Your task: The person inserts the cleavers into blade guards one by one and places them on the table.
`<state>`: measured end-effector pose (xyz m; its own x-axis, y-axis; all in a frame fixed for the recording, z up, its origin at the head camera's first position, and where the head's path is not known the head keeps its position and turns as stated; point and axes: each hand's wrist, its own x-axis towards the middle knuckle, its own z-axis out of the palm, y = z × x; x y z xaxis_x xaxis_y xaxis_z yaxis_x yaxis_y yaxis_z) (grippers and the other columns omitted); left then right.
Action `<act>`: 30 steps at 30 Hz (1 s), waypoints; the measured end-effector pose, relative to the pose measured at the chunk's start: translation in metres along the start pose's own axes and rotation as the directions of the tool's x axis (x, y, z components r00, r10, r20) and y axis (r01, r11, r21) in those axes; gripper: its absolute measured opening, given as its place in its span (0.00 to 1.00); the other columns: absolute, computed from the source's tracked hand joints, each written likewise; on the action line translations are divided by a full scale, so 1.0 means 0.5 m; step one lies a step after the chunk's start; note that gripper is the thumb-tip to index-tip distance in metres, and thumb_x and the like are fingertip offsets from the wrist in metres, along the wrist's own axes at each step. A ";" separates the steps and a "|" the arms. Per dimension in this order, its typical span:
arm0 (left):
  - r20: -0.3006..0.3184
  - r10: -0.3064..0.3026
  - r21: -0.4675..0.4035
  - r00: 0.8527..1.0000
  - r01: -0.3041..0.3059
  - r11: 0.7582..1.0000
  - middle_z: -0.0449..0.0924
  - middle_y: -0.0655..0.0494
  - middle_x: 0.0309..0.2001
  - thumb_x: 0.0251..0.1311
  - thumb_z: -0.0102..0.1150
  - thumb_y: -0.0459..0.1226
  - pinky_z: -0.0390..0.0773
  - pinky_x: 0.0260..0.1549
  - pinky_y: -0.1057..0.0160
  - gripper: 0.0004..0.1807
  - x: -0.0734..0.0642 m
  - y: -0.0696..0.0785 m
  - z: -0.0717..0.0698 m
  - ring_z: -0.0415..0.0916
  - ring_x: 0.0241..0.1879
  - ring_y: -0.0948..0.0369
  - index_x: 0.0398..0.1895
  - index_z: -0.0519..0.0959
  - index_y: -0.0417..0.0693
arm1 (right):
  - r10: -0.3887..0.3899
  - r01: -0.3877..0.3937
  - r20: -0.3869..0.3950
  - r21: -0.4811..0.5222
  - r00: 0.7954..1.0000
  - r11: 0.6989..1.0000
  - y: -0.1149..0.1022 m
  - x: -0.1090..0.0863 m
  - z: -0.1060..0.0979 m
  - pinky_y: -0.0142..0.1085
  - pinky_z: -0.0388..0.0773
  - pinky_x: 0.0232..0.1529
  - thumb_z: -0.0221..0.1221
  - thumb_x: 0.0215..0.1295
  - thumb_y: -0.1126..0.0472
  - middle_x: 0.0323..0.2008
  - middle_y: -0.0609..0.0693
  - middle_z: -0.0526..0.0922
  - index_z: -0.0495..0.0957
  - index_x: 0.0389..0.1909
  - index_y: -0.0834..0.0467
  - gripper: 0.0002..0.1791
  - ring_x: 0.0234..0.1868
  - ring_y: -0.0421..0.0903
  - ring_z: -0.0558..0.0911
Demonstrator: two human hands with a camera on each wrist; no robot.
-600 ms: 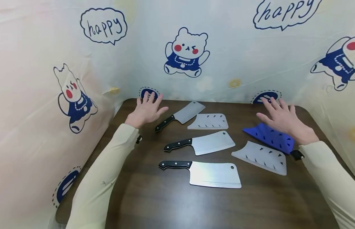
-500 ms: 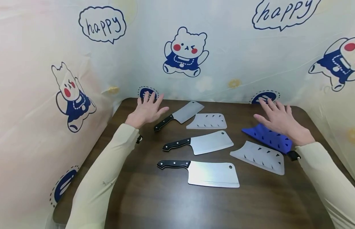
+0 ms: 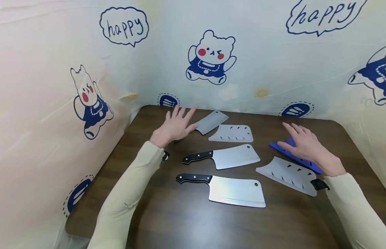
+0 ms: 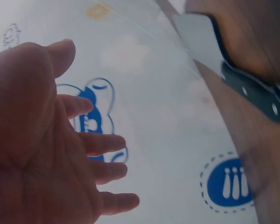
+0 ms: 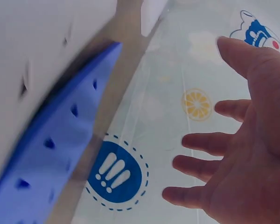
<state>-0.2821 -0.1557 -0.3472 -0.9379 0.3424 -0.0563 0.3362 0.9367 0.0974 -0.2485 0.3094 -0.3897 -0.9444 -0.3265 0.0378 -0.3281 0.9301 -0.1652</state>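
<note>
My left hand (image 3: 174,128) hovers, fingers spread, over the handle of the farthest cleaver (image 3: 211,122), hiding most of that black handle. In the left wrist view the palm is bare and the cleaver's handle (image 4: 254,91) lies apart from it. Above the blue blade sheath (image 5: 60,140) is my right hand (image 3: 306,147), fingers extended and holding nothing; it covers part of the sheath in the head view. Two more cleavers lie nearer: a middle cleaver (image 3: 236,157) and a front cleaver (image 3: 236,192), both with handles to the left.
A white sheath (image 3: 231,133) lies beside the farthest cleaver. Another white sheath (image 3: 286,174) sits in front of the blue one, partly under the right wrist in view. The brown table (image 3: 193,221) meets a printed curtain (image 3: 258,69) at the back and left.
The left hand has shifted right, over the farthest cleaver's handle. My right hand has come lower and nearer across the blue sheath. The head view has turned slightly. Cleavers and sheaths stay put.
</note>
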 end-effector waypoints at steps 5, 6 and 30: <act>0.000 0.056 -0.048 0.998 -0.055 0.997 0.40 0.43 0.79 0.70 0.34 0.64 0.41 0.70 0.32 0.41 -0.008 0.036 0.020 0.31 0.78 0.40 0.79 0.39 0.63 | -0.005 0.004 0.017 0.036 1.000 0.999 0.007 -0.024 0.020 0.75 0.56 0.58 0.57 0.66 0.39 0.69 0.76 0.56 0.48 0.76 0.61 0.48 0.65 0.79 0.58; 0.001 0.064 -0.058 0.998 -0.064 0.996 0.40 0.43 0.79 0.70 0.35 0.64 0.41 0.70 0.33 0.41 -0.011 0.040 0.024 0.31 0.78 0.40 0.79 0.39 0.63 | 0.001 -0.003 0.024 0.048 1.000 0.999 0.006 -0.026 0.023 0.75 0.57 0.57 0.57 0.66 0.39 0.69 0.76 0.57 0.48 0.76 0.61 0.48 0.64 0.79 0.59; 0.107 0.256 -0.190 0.961 -0.233 0.954 0.66 0.45 0.68 0.69 0.47 0.58 0.74 0.60 0.49 0.37 -0.103 0.103 0.125 0.68 0.63 0.50 0.76 0.55 0.57 | 0.106 -0.130 0.280 0.070 0.954 0.989 0.027 -0.077 0.053 0.70 0.67 0.52 0.66 0.49 0.30 0.60 0.77 0.65 0.64 0.65 0.63 0.52 0.58 0.75 0.65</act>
<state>-0.2113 -0.1206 -0.4013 -0.8056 0.5766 -0.1359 0.5228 0.7999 0.2947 -0.2160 0.3301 -0.4197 -0.9305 -0.2603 -0.2576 -0.2001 0.9506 -0.2375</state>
